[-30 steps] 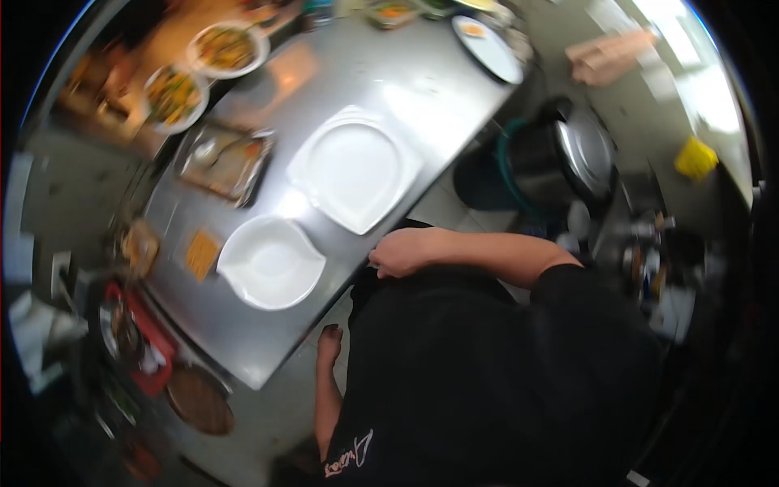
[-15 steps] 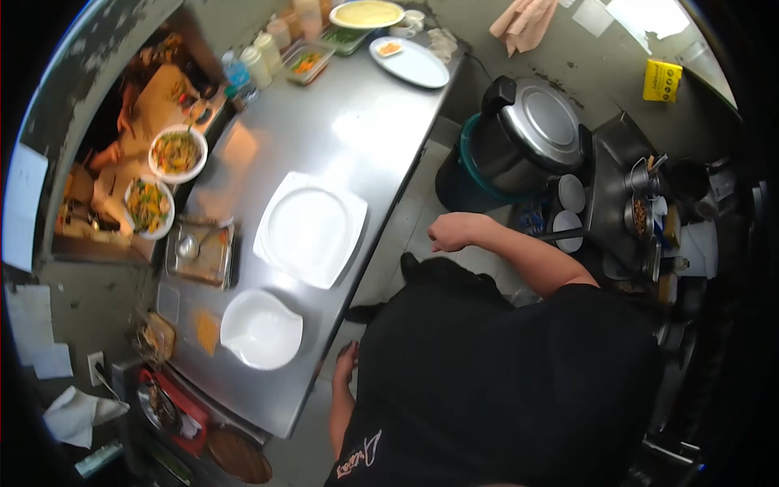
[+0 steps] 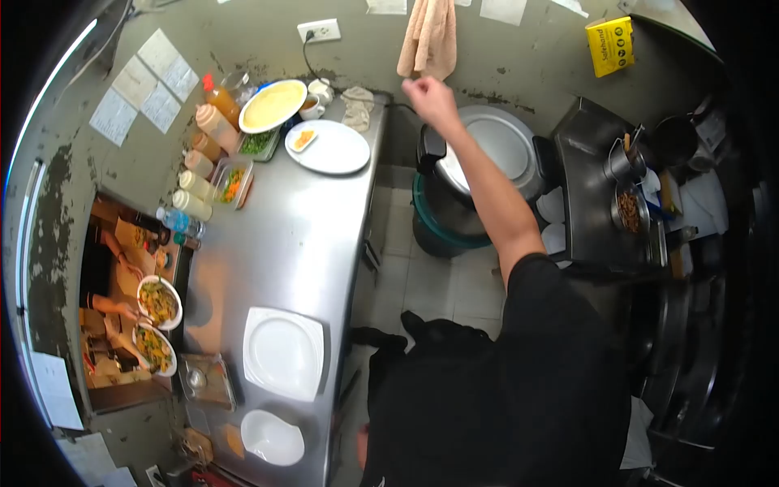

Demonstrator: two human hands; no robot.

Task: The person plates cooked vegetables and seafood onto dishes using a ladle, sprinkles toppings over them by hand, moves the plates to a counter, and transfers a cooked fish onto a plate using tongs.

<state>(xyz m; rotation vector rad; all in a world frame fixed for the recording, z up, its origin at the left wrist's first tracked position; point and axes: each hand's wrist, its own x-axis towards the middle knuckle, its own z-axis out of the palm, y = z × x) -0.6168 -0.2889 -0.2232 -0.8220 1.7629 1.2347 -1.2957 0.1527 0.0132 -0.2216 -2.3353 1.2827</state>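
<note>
My right arm stretches forward over a large pot with a metal lid point(image 3: 495, 150). At its end my right hand point(image 3: 432, 104) is raised with its fingers curled in, and nothing shows in them. It is just at the lower end of a peach towel point(image 3: 428, 40) hanging on the wall; whether they touch I cannot tell. Of my left arm only a sliver of skin shows low beside my black shirt; the left hand's fingers are hidden. On the steel table point(image 3: 284, 243) to my left are a white square plate point(image 3: 284, 354) and a white bowl point(image 3: 273, 438).
An oval plate point(image 3: 341, 154) with a small dish, sauce bottles point(image 3: 215, 126) and vegetable containers point(image 3: 234, 185) line the table's far end. Through an opening at left, another person's hand point(image 3: 123, 310) is by two filled bowls point(image 3: 159, 302). A dark counter point(image 3: 592, 187) with pans stands right.
My right hand has moved from in front of my body up and forward to the towel. The view has shifted toward the far wall. My left hand has almost left the view.
</note>
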